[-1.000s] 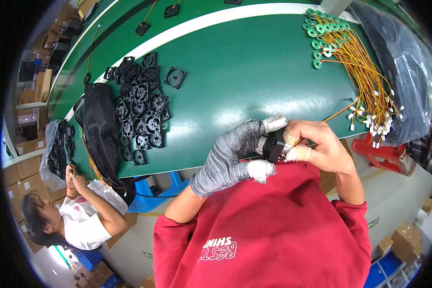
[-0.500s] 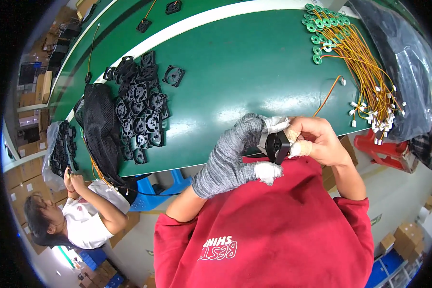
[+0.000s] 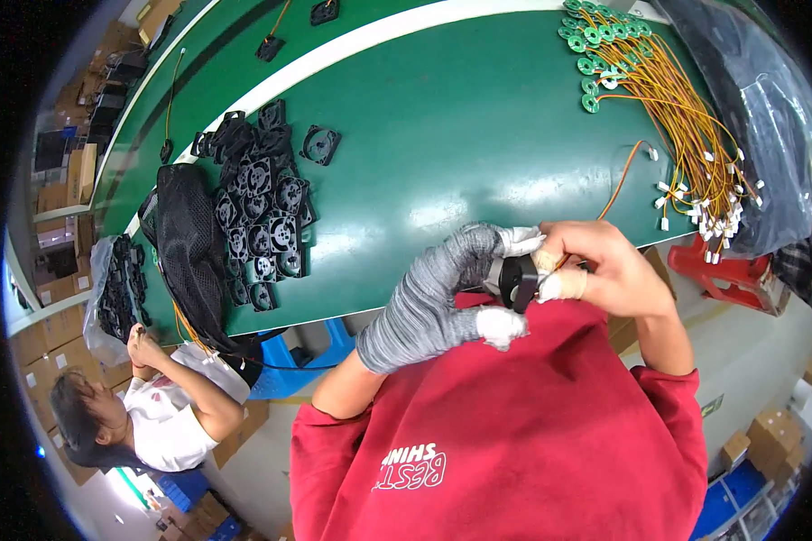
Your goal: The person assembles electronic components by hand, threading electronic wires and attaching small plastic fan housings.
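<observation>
My left hand (image 3: 438, 298), in a grey knitted glove with white-wrapped fingertips, grips a small black fan frame (image 3: 516, 278) in front of my chest. My right hand (image 3: 615, 268) is bare apart from tape on its fingertips. Its thumb and forefinger are pinched together against the frame's right side, on an orange-yellow wire. Beyond that hand, a length of the wire (image 3: 624, 180) lies on the bench and ends in a white connector. The wire's end inside the frame is hidden by my fingers.
Several black fan frames (image 3: 260, 207) are piled on the green bench (image 3: 424, 117) at left, beside a black mesh bag (image 3: 188, 243). Green ring boards with orange wires (image 3: 668, 108) lie at right, next to a clear plastic bag (image 3: 776, 126). A co-worker (image 3: 167, 410) sits at left; a red stool (image 3: 726, 279) stands right.
My right hand has turned slightly, and the wire now shows between its fingers. The fan frame has tilted a little in my left hand. The wire's loose end has moved slightly right.
</observation>
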A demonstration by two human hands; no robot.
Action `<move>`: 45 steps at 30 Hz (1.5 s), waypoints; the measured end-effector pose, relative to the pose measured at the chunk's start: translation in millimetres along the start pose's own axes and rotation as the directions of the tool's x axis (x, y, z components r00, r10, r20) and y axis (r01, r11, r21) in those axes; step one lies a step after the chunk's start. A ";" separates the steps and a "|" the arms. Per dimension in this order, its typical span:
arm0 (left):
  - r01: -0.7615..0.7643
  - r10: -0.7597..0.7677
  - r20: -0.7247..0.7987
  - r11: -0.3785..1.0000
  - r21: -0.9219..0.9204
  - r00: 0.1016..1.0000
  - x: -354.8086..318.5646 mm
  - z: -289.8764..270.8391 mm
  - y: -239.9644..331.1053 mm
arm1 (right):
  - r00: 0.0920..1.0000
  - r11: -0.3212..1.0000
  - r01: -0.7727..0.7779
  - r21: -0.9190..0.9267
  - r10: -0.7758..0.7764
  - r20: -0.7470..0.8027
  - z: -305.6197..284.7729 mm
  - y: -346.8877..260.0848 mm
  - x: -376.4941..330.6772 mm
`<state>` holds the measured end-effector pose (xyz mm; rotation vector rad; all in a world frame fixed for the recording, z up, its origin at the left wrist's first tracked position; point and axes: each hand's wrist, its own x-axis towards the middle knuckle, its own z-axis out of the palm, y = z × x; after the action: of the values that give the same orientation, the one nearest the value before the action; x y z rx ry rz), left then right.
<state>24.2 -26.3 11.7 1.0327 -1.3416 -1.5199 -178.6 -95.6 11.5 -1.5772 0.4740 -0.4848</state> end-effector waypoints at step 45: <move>0.184 -0.276 -0.228 0.917 -0.355 0.934 -1.3 13.2 -2.4 | 0.926 0.914 -0.219 0.342 0.305 -0.221 45.3 2.2 -6.2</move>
<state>11.9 -20.9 10.5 1.1637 -0.7595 -1.6353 -158.0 -55.1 6.7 -1.1244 0.7713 -0.5393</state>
